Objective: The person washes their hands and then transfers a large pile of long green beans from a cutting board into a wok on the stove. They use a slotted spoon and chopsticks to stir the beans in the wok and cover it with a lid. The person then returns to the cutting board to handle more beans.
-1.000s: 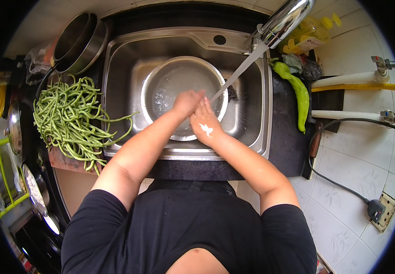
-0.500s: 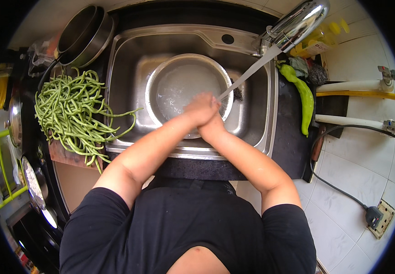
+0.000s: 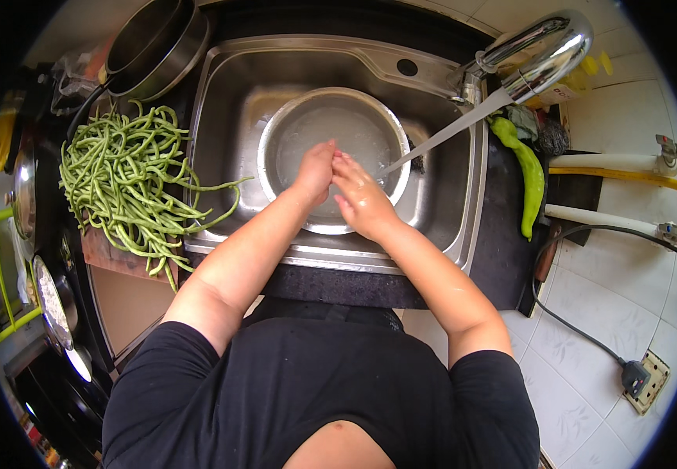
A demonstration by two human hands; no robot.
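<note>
A round metal basin (image 3: 266, 148) of cloudy water stands inside the stainless steel sink (image 3: 237, 102). Over its near half, my left hand (image 3: 317, 170) is seen from the side, fingers extended and touching my right hand. My right hand (image 3: 363, 205) is wet, its fingers stretched out and its thumb apart. Neither hand holds anything that I can see. From the chrome faucet (image 3: 546, 66), a stream of water (image 3: 456, 129) runs slantwise into the basin, just right of my hands. Part of the left hand's palm and fingers is hidden.
Long green beans (image 3: 131, 176) lie heaped left of the sink, a few hanging over its rim. Behind them sit stacked dark pots (image 3: 155, 47). On the right ledge are a long green pepper (image 3: 528, 168) and a scouring pad (image 3: 553, 138). A black plug (image 3: 635, 377) hangs by the wall socket.
My hands were clasped together, one over the other, beside the water stream. They have now loosened and slid apart slightly, with the right fingers stretched out. The whole view has shifted a little.
</note>
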